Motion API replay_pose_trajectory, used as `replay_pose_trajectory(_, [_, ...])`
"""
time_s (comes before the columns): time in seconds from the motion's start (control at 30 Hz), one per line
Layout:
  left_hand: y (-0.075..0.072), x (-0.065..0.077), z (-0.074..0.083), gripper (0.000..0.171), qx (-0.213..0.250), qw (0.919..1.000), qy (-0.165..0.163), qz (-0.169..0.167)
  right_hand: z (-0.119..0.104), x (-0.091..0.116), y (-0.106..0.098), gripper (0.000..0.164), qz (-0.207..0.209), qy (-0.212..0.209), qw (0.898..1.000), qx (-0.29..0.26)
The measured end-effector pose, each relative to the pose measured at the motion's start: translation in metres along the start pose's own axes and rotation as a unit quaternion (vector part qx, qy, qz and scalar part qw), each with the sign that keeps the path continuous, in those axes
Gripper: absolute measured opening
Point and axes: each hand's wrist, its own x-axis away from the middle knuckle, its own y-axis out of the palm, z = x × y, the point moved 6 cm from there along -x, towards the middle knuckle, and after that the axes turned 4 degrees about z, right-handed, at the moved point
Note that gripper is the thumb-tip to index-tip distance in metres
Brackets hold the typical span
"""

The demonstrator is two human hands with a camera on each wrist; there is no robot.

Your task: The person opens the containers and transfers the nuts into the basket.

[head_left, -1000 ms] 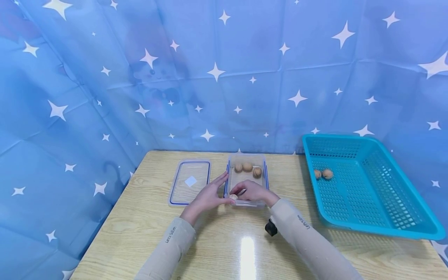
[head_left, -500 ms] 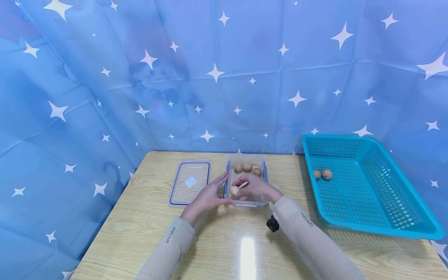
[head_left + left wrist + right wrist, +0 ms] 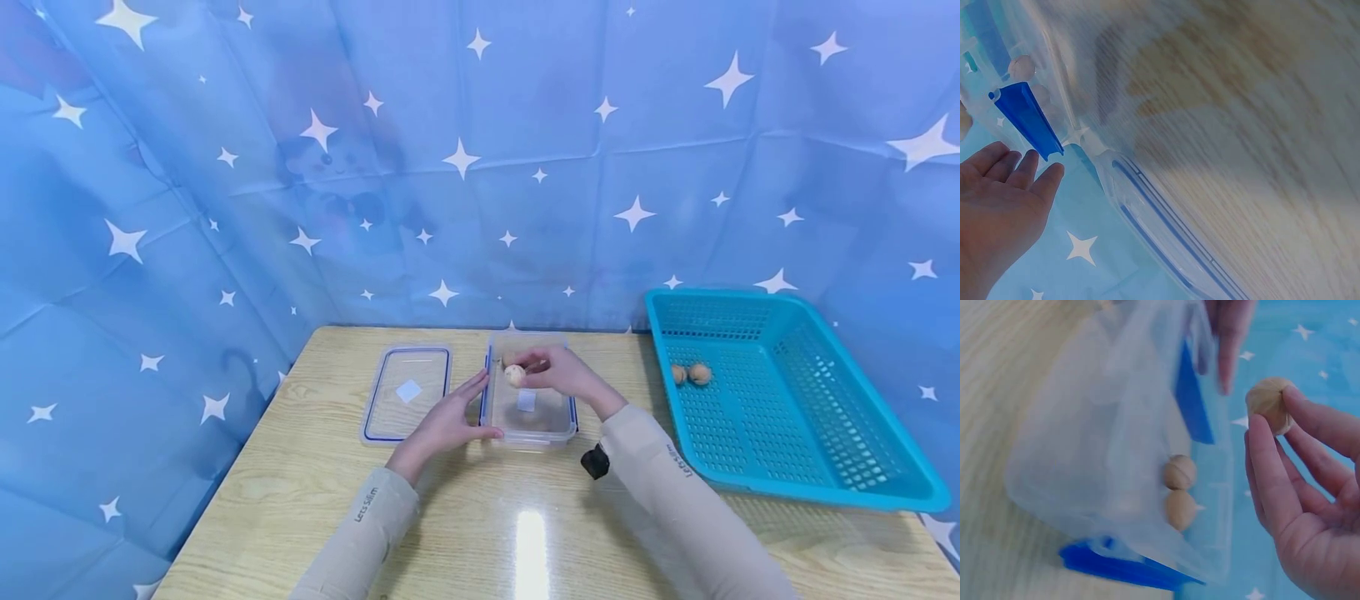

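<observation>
Between thumb and fingertips, my right hand (image 3: pixel 558 371) pinches a walnut (image 3: pixel 515 376) over the clear plastic box (image 3: pixel 543 434) with blue side clips. The right wrist view shows that walnut (image 3: pixel 1270 404) held up beside the box wall, with two walnuts (image 3: pixel 1180 490) lying in the box. In the head view my right hand mostly covers the back of the box. My left hand (image 3: pixel 448 419) rests against the box's left side, fingers extended along it and thumb at the front corner. A blue clip (image 3: pixel 1027 119) is close to its fingertips in the left wrist view.
The clear lid (image 3: pixel 390 421) with a blue seal lies flat left of the box. At the right stands a turquoise basket (image 3: pixel 772 417) with two walnuts (image 3: pixel 699 374) in it. A blue starred curtain (image 3: pixel 480 208) hangs behind the wooden table (image 3: pixel 465 533).
My right hand has lifted the walnut from the front left corner of the box and carried it toward the back. The left hand has stayed in place.
</observation>
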Motion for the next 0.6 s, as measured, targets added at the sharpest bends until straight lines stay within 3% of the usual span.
replay_pose_trajectory(0.17, [0.002,0.000,-0.001,0.102,0.007,1.0000,0.000,0.000,-0.003,0.005,-0.022,0.042,0.031,0.026,0.999,-0.017])
replay_pose_trajectory(0.6, [0.002,0.000,-0.002,0.100,-0.004,1.0000,0.001,0.004,-0.015,0.030,-0.099,0.046,0.115,0.043,0.992,-0.022])
